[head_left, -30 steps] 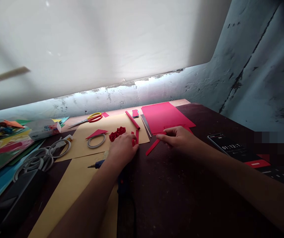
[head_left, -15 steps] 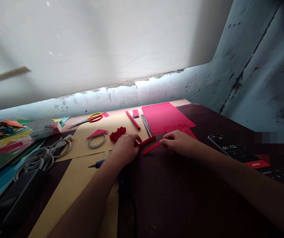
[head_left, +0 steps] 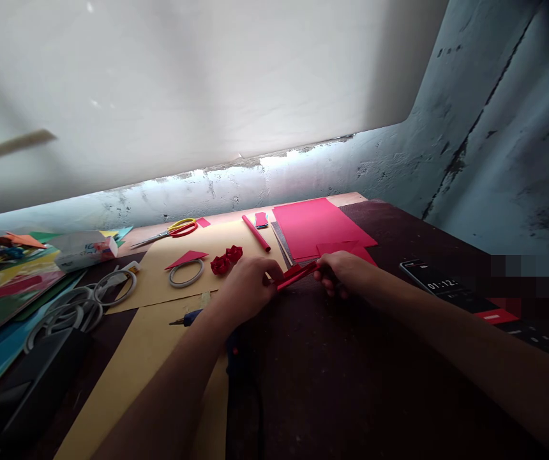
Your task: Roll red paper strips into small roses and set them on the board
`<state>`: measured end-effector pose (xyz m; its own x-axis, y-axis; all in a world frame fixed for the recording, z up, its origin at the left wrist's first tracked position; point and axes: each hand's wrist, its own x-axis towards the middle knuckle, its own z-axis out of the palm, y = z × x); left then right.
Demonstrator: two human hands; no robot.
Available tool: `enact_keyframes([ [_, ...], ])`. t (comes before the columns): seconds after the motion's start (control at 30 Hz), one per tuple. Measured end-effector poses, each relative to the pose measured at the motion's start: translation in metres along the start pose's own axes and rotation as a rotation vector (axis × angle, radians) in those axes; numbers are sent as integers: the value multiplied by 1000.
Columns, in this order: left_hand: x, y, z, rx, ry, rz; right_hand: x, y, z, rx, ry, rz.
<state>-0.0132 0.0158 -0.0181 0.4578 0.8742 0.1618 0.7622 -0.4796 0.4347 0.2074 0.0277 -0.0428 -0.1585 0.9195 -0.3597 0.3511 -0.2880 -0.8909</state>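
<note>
My left hand [head_left: 248, 287] is closed on the near end of a narrow red paper roll. At the far end, my right hand [head_left: 338, 271] pinches a thin red paper strip [head_left: 296, 276] laid along that roll. Both pieces overlap between my fingers, so their edges are hard to tell apart. Just left of my hands sit two folded red paper flowers [head_left: 226, 260]. Beyond them lies another red paper tube [head_left: 256, 234]. Under my left forearm a blue glue gun [head_left: 192, 317] shows only in part.
Red paper sheets [head_left: 320, 223] lie behind my right hand. Scissors [head_left: 183, 228], a tape ring [head_left: 186, 273] and a red paper triangle [head_left: 188, 257] rest on tan paper [head_left: 159, 291]. A phone [head_left: 447, 287] lies at right; coloured papers [head_left: 11, 306] and more rings crowd the left.
My right hand has brought its red strip up against the roll in my left hand; a gap showed between them before. My left hand has shifted slightly right.
</note>
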Motion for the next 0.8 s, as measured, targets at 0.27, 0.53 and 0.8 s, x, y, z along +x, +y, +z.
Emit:
enact_keyframes([
  [0.27,0,-2,1,-43,8,16,2,0,1,-6,0,7],
  [0.53,-2,-2,5,-48,-66,55,-2,0,4,-81,50,-106],
  [0.8,-2,-2,4,-101,-73,52,-3,1,5,-52,-73,-185],
])
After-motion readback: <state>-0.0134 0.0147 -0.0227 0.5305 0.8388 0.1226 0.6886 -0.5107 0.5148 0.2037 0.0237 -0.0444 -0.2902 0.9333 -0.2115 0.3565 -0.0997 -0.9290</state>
